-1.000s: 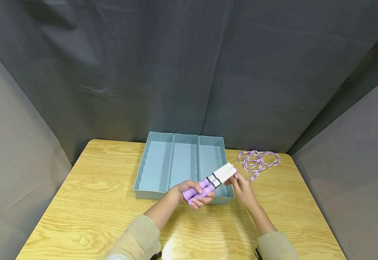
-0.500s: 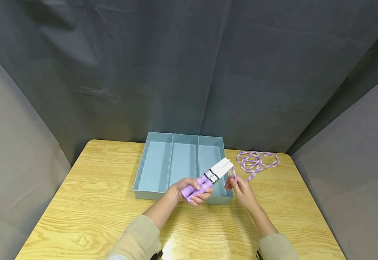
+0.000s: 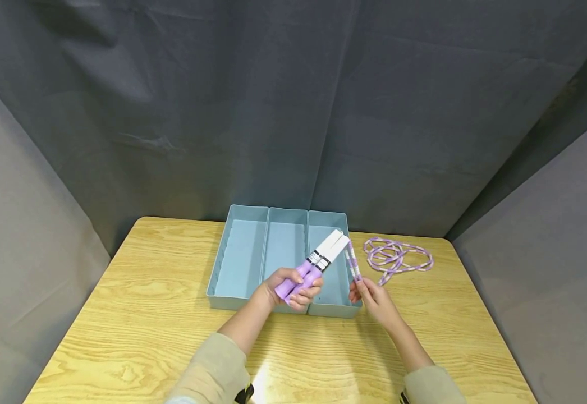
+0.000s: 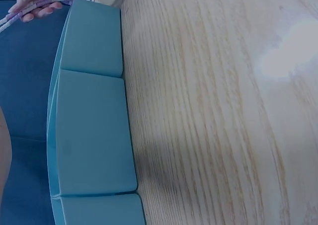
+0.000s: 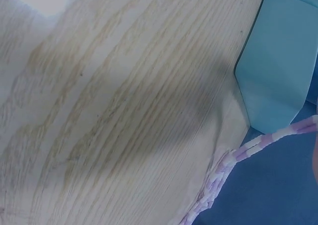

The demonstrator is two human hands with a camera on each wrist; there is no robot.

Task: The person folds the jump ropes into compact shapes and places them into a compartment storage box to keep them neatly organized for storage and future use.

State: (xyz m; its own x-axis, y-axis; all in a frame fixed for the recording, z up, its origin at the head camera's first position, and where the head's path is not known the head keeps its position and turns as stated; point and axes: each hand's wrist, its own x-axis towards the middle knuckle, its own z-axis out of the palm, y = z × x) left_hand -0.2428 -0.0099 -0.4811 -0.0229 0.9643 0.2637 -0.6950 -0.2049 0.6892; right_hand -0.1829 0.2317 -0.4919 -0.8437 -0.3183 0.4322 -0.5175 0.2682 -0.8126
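Observation:
A jump rope has two purple-and-white handles point(image 3: 319, 261) and a beaded purple-and-white cord point(image 3: 397, 258). My left hand point(image 3: 293, 289) grips both handles side by side by their purple ends, above the tray's front part. Between thumb and fingers my right hand point(image 3: 371, 297) pinches two strands of the cord, just below the handles' white tips and by the tray's right front corner. In the left wrist view the right hand point(image 4: 37, 4) holds the strands at top left. From there the cord point(image 5: 248, 148) runs down in the right wrist view. The rest lies in loose loops on the table.
A blue-grey tray point(image 3: 228, 303) with three long compartments stands at the back middle of the wooden table point(image 3: 137, 320). A dark curtain point(image 3: 253, 112) hangs behind it, with grey panels point(image 3: 541, 269) on both sides.
My left hand has moved up and left with the handles, away from the right hand. The right hand has slid down the cord, so a longer straight stretch shows between them.

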